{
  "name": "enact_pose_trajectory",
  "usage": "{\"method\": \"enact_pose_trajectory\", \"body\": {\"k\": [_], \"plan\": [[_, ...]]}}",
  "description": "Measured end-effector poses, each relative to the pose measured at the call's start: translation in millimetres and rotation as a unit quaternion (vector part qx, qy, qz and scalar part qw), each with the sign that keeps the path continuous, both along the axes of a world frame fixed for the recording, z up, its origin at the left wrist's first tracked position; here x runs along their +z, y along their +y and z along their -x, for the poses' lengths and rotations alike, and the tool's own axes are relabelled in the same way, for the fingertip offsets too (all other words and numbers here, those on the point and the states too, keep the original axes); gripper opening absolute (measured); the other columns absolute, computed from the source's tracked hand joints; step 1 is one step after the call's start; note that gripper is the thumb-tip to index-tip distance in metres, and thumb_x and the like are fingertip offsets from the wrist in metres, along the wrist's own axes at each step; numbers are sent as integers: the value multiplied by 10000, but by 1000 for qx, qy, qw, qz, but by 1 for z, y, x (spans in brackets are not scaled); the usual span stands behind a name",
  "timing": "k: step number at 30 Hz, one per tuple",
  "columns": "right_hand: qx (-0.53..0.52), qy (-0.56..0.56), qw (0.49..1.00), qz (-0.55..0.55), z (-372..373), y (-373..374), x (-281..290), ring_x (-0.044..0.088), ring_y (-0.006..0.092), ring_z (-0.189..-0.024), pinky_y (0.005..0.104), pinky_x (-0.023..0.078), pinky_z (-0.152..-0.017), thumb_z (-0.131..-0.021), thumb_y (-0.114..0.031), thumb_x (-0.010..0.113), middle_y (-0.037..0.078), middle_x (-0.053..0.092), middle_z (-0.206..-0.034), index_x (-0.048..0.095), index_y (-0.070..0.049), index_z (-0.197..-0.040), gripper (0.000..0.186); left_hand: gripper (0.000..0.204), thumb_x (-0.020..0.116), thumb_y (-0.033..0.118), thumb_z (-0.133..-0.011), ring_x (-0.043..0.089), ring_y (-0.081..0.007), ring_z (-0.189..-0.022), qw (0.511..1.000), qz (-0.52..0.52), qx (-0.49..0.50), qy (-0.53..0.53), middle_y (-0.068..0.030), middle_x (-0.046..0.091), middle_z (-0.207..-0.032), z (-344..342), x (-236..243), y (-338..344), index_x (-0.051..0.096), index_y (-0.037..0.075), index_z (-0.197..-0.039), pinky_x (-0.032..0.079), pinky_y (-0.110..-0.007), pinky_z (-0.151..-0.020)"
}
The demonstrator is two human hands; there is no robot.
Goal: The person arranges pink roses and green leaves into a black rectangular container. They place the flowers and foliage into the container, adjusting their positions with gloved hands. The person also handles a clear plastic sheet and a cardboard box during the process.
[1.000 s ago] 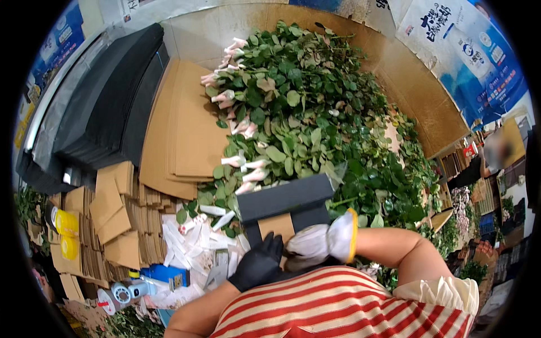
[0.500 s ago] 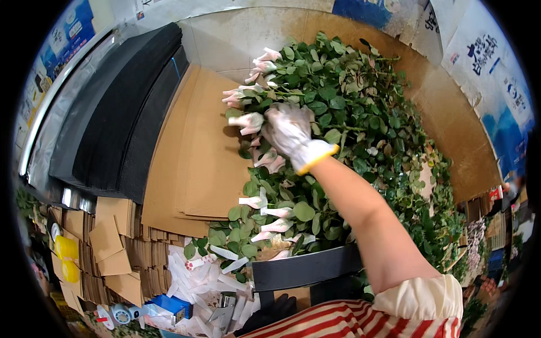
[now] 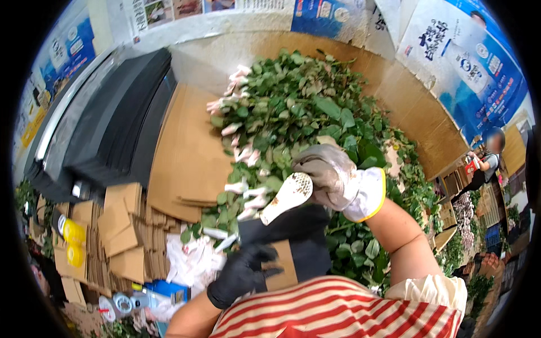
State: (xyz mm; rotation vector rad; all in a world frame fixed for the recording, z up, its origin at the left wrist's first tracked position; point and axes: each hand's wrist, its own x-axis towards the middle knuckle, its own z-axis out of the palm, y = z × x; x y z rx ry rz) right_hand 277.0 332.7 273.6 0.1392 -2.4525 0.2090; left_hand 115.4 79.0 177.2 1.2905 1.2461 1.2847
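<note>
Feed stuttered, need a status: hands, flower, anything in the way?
Right hand gripping white mesh-sleeved flower near black board's far edge. Left hand open at cardboard piece. Green leaves crowd board's right side.

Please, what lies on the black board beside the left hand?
A brown cardboard piece lies on the black board. The left hand covers part of the cardboard, and the striped garment hides the board's near edge; anything there cannot be seen.
</note>
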Motion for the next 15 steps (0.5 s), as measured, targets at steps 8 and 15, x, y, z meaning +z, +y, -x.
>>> {"method": "enact_pose_trajectory", "body": {"k": [8, 15], "plan": [[23, 2, 1000, 18, -10, -26, -23, 640, 331, -816, 433, 457, -669, -699, -155, 807, 119, 653, -936, 614, -95, -1034, 391, 239, 794, 46, -757, 577, -291, -545, 886, -257, 160, 352, -94, 594, -686, -4, 95, -42, 600, 86, -892, 445, -387, -486], [12, 49, 998, 38, -14, -25, -14, 642, 311, -767, 414, 461, -642, -702, -153, 833, 104, 652, -889, 613, -103, -1005, 378, 324, 772, 363, -782, 670, -302, -671, 782, 230, 33, 578, -127, 672, -729, 45, 22, -121, 633, 85, -873, 511, -410, -592]]}}
